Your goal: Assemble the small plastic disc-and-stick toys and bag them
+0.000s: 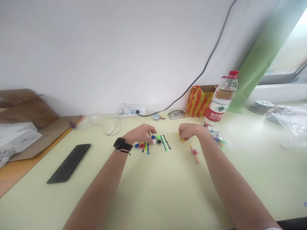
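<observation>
My left hand (141, 133), with a black watch (122, 144) on its wrist, hovers over small round coloured pieces, among them a blue one (136, 146) and a black one (159, 141). Its thumb and fingers are apart; whether it touches a piece is unclear. Thin coloured sticks (165, 142) lie just right of it, and a shorter bunch (147, 148) lies below. Farther right, my right hand (187, 131) is closed, fingertips down on a small yellow piece (182, 140). Red and orange pieces (194, 153) lie in front of it.
A water bottle (220, 102) and a striped bag (199, 101) stand behind my right hand. Near my right forearm lies a plastic bag of coloured pieces (219, 140). A black flat case (69, 163) lies left; glasses (177, 113) and a power strip (131, 111) lie by the wall.
</observation>
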Motion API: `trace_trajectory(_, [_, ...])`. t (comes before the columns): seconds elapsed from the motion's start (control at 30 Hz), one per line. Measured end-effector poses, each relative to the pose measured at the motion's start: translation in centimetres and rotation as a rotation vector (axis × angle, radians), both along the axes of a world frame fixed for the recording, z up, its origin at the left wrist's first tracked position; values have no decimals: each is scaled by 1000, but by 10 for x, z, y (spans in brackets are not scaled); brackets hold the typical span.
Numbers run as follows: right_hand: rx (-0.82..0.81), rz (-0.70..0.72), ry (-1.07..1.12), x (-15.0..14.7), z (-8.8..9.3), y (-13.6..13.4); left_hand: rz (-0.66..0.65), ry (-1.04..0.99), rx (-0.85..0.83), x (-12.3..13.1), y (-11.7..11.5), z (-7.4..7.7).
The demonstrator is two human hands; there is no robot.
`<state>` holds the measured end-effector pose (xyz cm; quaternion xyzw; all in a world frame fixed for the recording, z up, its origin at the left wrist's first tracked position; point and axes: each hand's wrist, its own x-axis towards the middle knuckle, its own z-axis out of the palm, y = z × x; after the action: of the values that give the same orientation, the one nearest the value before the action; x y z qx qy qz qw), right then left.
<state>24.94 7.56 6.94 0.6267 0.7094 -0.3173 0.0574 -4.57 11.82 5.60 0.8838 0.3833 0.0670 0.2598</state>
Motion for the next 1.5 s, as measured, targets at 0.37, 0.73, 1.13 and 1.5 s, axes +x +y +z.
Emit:
trace_trajectory(0.37, [215,-20,205,-13,6,-1,3,1,-61,7,-1,-3])
trace_trajectory(0.73, [349,-41,273,-18,6,0,-22,21,68,26,-15,-7])
trace_trajectory(1.13, [398,5,316,-32,-13,9,-39,-4,-21,12,-6,-7])
trace_trajectory(1.5, [397,14,310,-36,-21,12,-33,-10,-7,17,-9,-4])
